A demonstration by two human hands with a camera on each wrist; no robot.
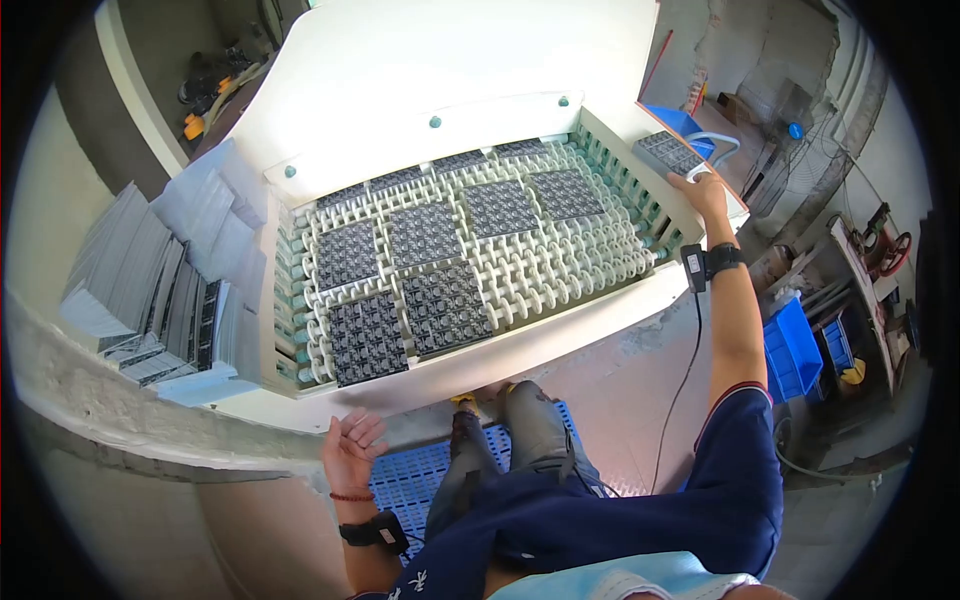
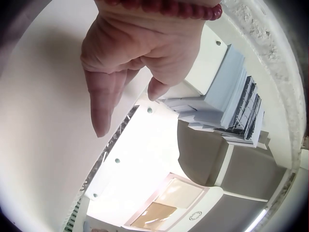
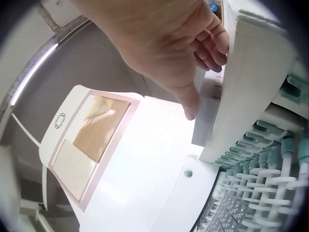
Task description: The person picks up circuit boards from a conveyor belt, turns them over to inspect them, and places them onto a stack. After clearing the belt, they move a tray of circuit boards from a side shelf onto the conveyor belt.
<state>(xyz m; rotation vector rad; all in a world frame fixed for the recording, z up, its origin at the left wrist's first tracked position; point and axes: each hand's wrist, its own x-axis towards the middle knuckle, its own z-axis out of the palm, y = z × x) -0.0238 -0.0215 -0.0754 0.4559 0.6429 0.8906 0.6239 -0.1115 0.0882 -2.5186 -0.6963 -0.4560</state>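
Observation:
On the right ledge of the roller machine lie dark patterned panels [image 1: 668, 152], apparently stacked. My right hand [image 1: 705, 195] grips their near end; in the right wrist view the hand [image 3: 169, 53] has its thumb against the pale side of the panels [image 3: 205, 121] and its fingers bent at the other side. My left hand [image 1: 354, 446], empty and palm up with loose fingers, is just below the machine's front edge; the left wrist view shows this hand [image 2: 140, 53] beside the white front panel [image 2: 43, 96]. Several dark panels [image 1: 500, 208] lie flat on the white rollers [image 1: 560, 270].
A raised white cover [image 1: 440, 60] stands behind the rollers. Pale sheets and dark panels stand in racks [image 1: 130, 270] at the left. Blue bins [image 1: 790, 350] are at the right, and a blue slatted mat [image 1: 410, 480] lies under the person's feet. A cable [image 1: 680, 390] hangs from the right wrist.

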